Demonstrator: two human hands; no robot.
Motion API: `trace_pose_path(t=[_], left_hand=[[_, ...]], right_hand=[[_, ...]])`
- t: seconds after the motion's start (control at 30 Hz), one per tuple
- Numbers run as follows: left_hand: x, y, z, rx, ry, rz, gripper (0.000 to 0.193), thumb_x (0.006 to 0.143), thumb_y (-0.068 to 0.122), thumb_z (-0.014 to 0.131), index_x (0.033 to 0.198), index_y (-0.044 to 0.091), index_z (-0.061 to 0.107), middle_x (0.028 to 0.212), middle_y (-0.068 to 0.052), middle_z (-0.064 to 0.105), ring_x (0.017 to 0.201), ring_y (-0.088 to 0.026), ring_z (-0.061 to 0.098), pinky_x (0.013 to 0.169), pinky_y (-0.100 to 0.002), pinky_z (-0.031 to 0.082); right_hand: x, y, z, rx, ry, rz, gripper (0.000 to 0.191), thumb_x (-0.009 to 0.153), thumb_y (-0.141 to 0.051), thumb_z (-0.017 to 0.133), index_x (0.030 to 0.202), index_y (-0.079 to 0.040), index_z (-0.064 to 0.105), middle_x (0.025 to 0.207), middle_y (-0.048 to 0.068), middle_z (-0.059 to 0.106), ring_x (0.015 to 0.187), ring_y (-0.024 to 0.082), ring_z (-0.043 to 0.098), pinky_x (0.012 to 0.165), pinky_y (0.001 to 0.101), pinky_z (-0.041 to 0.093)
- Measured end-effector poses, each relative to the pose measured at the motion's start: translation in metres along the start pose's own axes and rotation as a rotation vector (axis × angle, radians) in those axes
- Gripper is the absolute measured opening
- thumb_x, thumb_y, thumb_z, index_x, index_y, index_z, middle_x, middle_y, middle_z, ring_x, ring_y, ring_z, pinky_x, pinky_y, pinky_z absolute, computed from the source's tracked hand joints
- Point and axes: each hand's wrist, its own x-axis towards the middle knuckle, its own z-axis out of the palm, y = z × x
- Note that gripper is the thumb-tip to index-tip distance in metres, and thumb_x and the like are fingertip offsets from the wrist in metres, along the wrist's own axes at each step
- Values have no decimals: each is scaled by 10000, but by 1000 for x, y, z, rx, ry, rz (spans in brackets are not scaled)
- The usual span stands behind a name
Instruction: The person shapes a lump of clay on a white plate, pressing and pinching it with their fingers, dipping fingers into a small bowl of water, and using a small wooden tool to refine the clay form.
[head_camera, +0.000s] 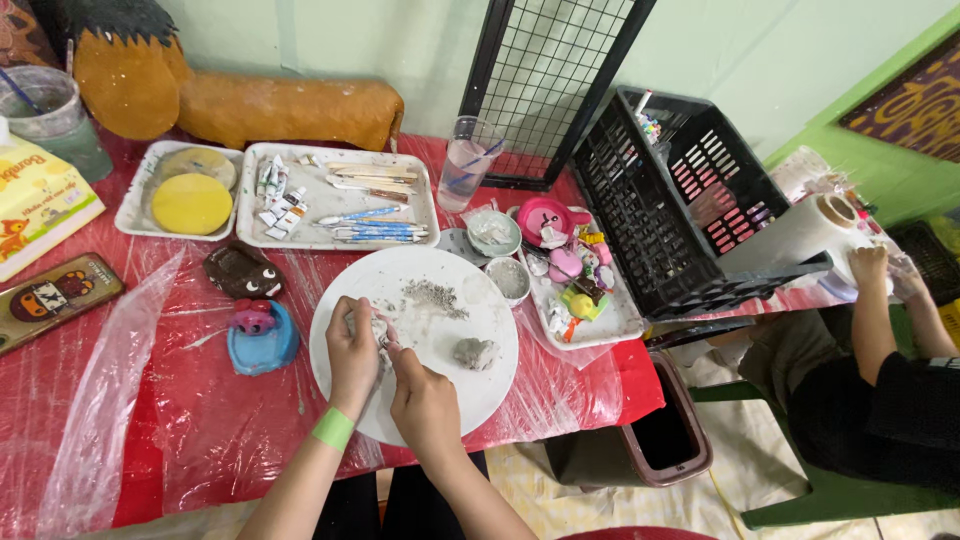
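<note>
A round white plate (480, 375) lies on the red plastic-covered table, with grey clay crumbs (434, 294) and a grey clay lump (475, 352) on it. My left hand (353, 355), with a green wristband, holds a small grey-white clay piece (378, 327) over the plate's left side. My right hand (422, 398) is closed and touches that same piece from the right with a thin tool that I can barely make out.
Left of the plate sit a blue-and-pink clay figure (260, 335) and a brown one (242, 270). Behind are a tray of paint tubes and tools (338, 196), a tray with yellow discs (180, 190), small bowls (493, 231), a black crate (680, 200). Another person sits at right (880, 380).
</note>
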Motion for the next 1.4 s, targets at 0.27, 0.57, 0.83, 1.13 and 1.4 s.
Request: trace_pose_path(t=[0.27, 0.57, 0.83, 1.13, 1.4], left_hand=[[4, -11, -7, 183, -18, 122, 276, 1089, 179, 545, 861, 24, 528, 802, -44, 617, 776, -93, 547, 725, -277, 478], [-17, 1, 4, 386, -75, 240, 229, 1027, 214, 591, 954, 3, 543, 904, -86, 673, 849, -95, 628, 713, -288, 505], [-14, 12, 9, 348, -83, 125, 241, 1035, 240, 577, 946, 18, 602, 843, -64, 699, 785, -106, 646, 686, -283, 515], [-13, 12, 4, -226, -107, -157, 206, 1081, 204, 476, 1022, 24, 556, 900, -85, 620, 815, -169, 671, 663, -306, 555], [-17, 15, 5, -81, -149, -130, 182, 1052, 189, 524, 983, 27, 568, 845, -93, 673, 755, -158, 666, 665, -291, 530]], right_hand=[[1, 5, 10, 177, 37, 42, 48, 981, -13, 581, 1024, -22, 600, 807, 250, 695, 766, 431, 694, 581, 472, 523], [19, 52, 30, 689, -116, 281, 64, 1067, -68, 553, 1123, -43, 572, 742, 15, 644, 613, 71, 506, 540, 272, 405], [11, 58, 4, 640, -151, 395, 149, 1070, -120, 543, 1204, -86, 599, 617, -61, 433, 554, 40, 356, 495, 251, 289], [-14, 12, -33, 132, -30, -25, 120, 972, -78, 639, 1089, -83, 660, 875, 155, 746, 666, 329, 711, 561, 414, 525], [-3, 1, -15, 28, -4, 46, 21, 988, -71, 642, 1007, -70, 634, 753, 191, 683, 696, 383, 699, 589, 473, 505]])
